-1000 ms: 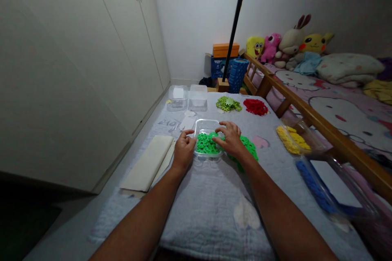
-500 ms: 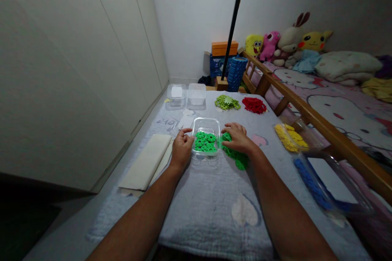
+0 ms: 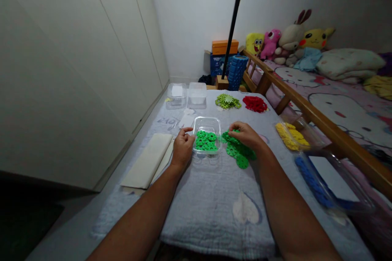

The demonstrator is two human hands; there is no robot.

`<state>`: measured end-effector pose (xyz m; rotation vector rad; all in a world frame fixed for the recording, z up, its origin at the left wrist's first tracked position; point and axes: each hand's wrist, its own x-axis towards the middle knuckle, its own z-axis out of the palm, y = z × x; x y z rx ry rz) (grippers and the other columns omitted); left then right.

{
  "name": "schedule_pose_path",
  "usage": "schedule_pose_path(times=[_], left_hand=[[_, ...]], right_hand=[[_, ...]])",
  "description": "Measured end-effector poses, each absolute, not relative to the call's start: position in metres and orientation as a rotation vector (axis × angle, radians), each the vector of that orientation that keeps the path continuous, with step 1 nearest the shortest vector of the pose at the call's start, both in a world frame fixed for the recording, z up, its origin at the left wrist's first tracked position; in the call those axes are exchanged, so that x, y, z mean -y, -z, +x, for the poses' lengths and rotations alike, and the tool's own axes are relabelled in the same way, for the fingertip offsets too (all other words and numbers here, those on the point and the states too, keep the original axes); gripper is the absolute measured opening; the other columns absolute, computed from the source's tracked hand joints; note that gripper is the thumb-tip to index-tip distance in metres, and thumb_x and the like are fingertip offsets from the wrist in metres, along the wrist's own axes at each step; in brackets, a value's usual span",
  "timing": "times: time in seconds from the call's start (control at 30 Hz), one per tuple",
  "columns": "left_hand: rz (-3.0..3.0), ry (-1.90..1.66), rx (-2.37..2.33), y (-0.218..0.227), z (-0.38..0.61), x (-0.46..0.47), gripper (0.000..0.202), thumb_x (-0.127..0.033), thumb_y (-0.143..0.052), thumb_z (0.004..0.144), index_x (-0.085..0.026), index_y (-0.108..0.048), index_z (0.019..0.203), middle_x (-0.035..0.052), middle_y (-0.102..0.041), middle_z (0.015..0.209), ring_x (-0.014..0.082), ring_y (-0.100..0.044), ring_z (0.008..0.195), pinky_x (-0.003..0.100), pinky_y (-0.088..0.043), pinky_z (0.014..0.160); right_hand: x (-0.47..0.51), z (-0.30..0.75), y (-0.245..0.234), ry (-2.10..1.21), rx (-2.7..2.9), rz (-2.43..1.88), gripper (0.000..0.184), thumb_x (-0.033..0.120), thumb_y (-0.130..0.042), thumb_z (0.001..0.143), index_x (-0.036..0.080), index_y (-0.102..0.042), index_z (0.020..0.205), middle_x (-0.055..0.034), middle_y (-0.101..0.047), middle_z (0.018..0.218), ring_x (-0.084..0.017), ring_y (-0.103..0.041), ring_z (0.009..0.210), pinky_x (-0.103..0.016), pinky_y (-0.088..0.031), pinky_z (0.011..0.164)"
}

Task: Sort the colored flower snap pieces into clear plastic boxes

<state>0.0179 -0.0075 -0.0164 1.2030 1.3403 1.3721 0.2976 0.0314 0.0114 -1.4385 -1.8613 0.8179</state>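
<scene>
A clear plastic container [image 3: 206, 120] stands on the cloth-covered table with green notched discs [image 3: 206, 141] spread over its bottom. My left hand [image 3: 183, 147] holds its left wall, the index finger stretched along the rim and the other fingers curled. Just right of the container lies a loose pile of the same green discs [image 3: 241, 160]. Over the upper part of that pile is my right hand [image 3: 246, 135], thumb and fingertips pinched together on green discs; how many they hold is hidden.
Lime-green pieces [image 3: 228, 101] and red pieces [image 3: 255, 104] lie farther back. Two clear containers [image 3: 197, 94] stand at the back left. Folded cream cloth [image 3: 148, 161] lies left. Boxes with yellow pieces [image 3: 290, 136] and blue pieces [image 3: 312, 183] line the right, beside a wooden bed rail [image 3: 294, 108].
My right hand has moved slightly right and up over the pile, away from the container, and its fingers have closed into a pinch. The left hand stays at the container.
</scene>
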Motion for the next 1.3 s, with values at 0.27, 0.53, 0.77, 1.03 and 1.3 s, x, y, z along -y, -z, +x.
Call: schedule_pose_path(times=[0.27, 0.53, 0.77, 1.03, 1.3], left_hand=[[1.21, -1.359, -1.349, 0.015, 0.019, 0.01, 0.037, -0.039, -0.065, 0.08, -0.018, -0.065, 0.11, -0.0113, -0.035, 0.058, 0.0116, -0.035, 0.054, 0.024, -0.028, 0.056], [1.196, -1.363, -1.326, 0.013, 0.02, 0.01, 0.034, -0.036, -0.066, 0.079, -0.018, -0.066, 0.108, -0.011, -0.038, 0.057, 0.0115, -0.036, 0.053, 0.023, -0.029, 0.056], [1.197, -1.356, -1.326, 0.017, 0.018, 0.009, 0.036, -0.038, -0.066, 0.08, -0.017, -0.065, 0.109, -0.0112, -0.038, 0.058, 0.0115, -0.036, 0.054, 0.023, -0.03, 0.056], [1.194, -1.357, -1.338, 0.014, 0.019, 0.01, 0.037, -0.04, -0.066, 0.079, -0.018, -0.065, 0.108, -0.0111, -0.036, 0.058, 0.0117, -0.036, 0.054, 0.024, -0.029, 0.057], [1.205, -1.375, -1.332, 0.012, 0.018, 0.009, 0.036, -0.04, -0.066, 0.079, -0.018, -0.065, 0.107, -0.0115, -0.034, 0.058, 0.0116, -0.033, 0.054, 0.024, -0.027, 0.056]], right_hand=[[-0.025, 0.268, -0.024, -0.697, 1.563, -1.273, 0.02, 0.042, -0.072, 0.078, 0.023, -0.066, 0.077, 0.0, -0.066, 0.074, -0.019, -0.059, 0.073, -0.033, -0.048, 0.072], [-0.018, 0.221, -0.011, -0.2, 1.822, -1.584, 0.009, 0.02, -0.07, 0.087, 0.025, -0.077, 0.086, -0.0084, -0.072, 0.106, -0.029, -0.058, 0.111, -0.045, -0.04, 0.1], [-0.028, 0.232, 0.0, -0.24, 1.797, -1.574, 0.016, 0.028, -0.066, 0.091, 0.026, -0.082, 0.09, -0.009, -0.071, 0.117, -0.03, -0.056, 0.117, -0.045, -0.041, 0.099], [-0.034, 0.288, -0.001, -0.256, 1.819, -1.835, 0.023, 0.034, -0.07, 0.087, 0.028, -0.083, 0.104, -0.0105, -0.069, 0.126, -0.035, -0.055, 0.123, -0.052, -0.043, 0.104], [-0.028, 0.289, 0.005, -0.191, 2.17, -1.886, 0.029, 0.036, -0.083, 0.079, 0.031, -0.084, 0.107, -0.0102, -0.065, 0.141, -0.037, -0.048, 0.133, -0.054, -0.038, 0.11]])
